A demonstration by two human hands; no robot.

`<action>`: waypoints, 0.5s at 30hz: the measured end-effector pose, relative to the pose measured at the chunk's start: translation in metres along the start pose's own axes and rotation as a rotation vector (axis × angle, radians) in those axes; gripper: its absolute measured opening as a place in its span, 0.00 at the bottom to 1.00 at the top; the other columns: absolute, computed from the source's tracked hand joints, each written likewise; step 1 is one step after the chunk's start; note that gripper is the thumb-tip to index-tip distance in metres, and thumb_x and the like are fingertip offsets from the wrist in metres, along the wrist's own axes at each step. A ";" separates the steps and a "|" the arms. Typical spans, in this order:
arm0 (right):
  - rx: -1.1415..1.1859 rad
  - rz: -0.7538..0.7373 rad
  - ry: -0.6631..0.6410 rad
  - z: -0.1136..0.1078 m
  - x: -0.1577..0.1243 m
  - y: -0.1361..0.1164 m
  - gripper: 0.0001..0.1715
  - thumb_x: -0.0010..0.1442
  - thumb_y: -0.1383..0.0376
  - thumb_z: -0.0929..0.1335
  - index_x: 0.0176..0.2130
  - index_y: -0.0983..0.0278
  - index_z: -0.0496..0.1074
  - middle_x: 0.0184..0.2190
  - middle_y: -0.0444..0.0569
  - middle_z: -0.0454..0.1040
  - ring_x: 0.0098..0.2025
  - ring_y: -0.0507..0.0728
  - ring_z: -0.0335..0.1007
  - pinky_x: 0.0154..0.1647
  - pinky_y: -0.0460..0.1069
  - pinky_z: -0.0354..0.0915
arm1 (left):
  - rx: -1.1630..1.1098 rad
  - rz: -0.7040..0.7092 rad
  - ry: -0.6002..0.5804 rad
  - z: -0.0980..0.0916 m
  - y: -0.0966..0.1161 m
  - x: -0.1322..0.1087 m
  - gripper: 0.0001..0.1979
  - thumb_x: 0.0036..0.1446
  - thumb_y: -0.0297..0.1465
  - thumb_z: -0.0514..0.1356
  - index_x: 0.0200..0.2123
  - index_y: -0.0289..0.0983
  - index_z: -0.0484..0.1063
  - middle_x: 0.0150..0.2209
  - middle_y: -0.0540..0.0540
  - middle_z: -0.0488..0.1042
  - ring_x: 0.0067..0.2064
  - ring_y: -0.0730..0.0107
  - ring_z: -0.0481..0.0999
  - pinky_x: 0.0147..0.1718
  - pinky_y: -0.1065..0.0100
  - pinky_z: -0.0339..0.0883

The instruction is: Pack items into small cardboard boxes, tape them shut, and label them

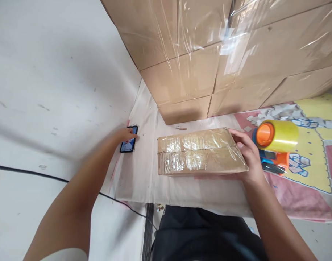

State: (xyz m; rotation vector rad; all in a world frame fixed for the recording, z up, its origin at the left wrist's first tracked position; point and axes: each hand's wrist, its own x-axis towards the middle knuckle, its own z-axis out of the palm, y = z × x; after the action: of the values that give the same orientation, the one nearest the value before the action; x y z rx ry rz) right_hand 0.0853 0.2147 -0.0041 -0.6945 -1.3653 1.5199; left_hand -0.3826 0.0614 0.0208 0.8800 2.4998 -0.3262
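A flat cardboard parcel (198, 152) covered in clear tape lies on a white cloth in front of me. My right hand (247, 152) rests on its right end, fingers curled over the top edge, gripping it. My left hand (125, 135) reaches far left to a blue phone (128, 141) lying by the wall; its fingers touch the phone's top end, and I cannot see whether they are closed. A tape dispenser (274, 145) with a yellow roll and orange core sits just right of my right hand.
A tall stack of cardboard cartons (223, 54) wrapped in plastic film stands behind the parcel. A white wall (52, 83) runs along the left, with a black cable (73, 181) across it. A pink and yellow patterned mat (312, 159) lies at the right. My dark trousers are below.
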 end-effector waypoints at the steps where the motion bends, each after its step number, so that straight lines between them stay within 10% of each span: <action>1: -0.004 -0.001 0.001 0.000 0.000 0.000 0.18 0.60 0.54 0.71 0.49 0.55 0.79 0.52 0.48 0.80 0.56 0.63 0.76 0.56 0.57 0.70 | 0.009 0.006 0.006 -0.001 0.000 0.002 0.20 0.63 0.48 0.60 0.42 0.36 0.72 0.31 0.51 0.75 0.29 0.71 0.73 0.34 0.64 0.69; 7: -0.077 -0.027 0.005 -0.001 0.002 0.001 0.19 0.59 0.52 0.71 0.49 0.53 0.80 0.52 0.50 0.80 0.56 0.66 0.75 0.55 0.60 0.70 | 0.041 -0.009 0.068 0.006 -0.002 0.017 0.16 0.57 0.46 0.62 0.38 0.39 0.75 0.24 0.49 0.74 0.30 0.59 0.77 0.34 0.62 0.66; 15: -0.104 -0.042 0.034 0.001 0.001 0.001 0.18 0.59 0.52 0.71 0.47 0.53 0.80 0.52 0.51 0.80 0.56 0.67 0.74 0.56 0.61 0.70 | 0.065 -0.057 0.095 0.016 0.007 0.020 0.20 0.64 0.47 0.60 0.46 0.36 0.74 0.43 0.44 0.77 0.44 0.64 0.77 0.47 0.56 0.73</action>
State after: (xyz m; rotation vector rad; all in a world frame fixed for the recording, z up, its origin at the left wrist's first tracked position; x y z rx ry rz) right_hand 0.0833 0.2152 -0.0043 -0.7480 -1.4327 1.4057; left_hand -0.3861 0.0708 -0.0036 0.8696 2.6184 -0.3952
